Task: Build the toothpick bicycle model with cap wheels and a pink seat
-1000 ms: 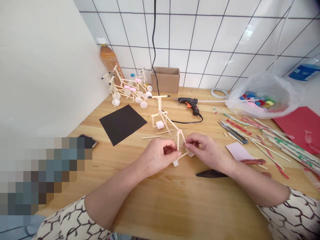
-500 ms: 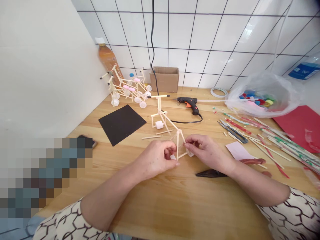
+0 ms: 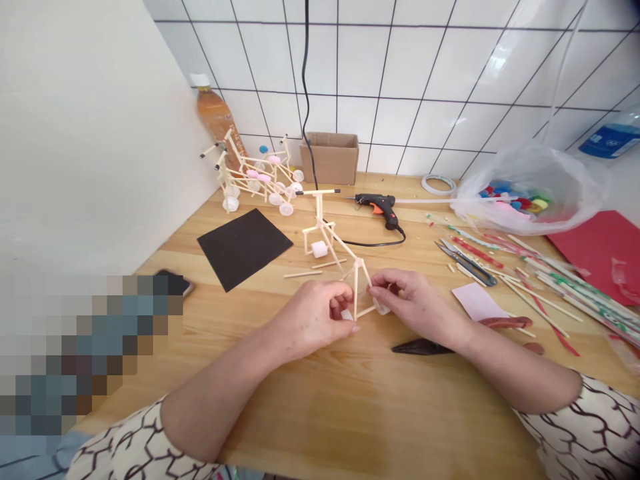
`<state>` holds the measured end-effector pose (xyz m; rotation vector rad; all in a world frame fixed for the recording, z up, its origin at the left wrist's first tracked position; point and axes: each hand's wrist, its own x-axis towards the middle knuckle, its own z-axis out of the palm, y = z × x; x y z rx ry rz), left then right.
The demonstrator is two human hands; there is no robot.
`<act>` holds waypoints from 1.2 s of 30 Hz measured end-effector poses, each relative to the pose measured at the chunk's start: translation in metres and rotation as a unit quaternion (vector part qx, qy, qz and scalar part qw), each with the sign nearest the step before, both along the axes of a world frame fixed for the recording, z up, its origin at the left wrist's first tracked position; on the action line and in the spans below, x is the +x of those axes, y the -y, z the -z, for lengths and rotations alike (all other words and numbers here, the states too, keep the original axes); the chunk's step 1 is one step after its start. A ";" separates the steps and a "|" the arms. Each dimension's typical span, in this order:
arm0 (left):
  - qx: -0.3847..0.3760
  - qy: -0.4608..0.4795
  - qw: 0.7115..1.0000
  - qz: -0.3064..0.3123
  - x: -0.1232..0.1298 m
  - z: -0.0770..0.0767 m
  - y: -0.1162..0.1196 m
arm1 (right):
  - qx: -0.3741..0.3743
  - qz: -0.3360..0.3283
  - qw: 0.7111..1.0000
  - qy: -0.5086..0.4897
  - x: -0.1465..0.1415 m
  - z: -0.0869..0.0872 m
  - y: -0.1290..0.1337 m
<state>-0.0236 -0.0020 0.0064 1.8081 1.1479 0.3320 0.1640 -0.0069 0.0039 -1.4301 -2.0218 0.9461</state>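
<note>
Bright, even light, edges seemingly warped

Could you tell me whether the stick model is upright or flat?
Upright: the stick model rises above the left hand and right hand.

Two hands (image 3: 313,313) (image 3: 417,303), one glue gun (image 3: 375,202)

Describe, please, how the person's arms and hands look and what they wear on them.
The left hand and right hand are bare, without gloves. The left sleeve and right sleeve are cream fabric with a dark, branching line pattern.
</note>
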 end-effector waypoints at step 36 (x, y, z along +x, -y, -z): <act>0.000 0.005 1.000 0.003 0.000 0.000 0.001 | -0.012 0.003 1.000 -0.007 -0.001 0.001 0.001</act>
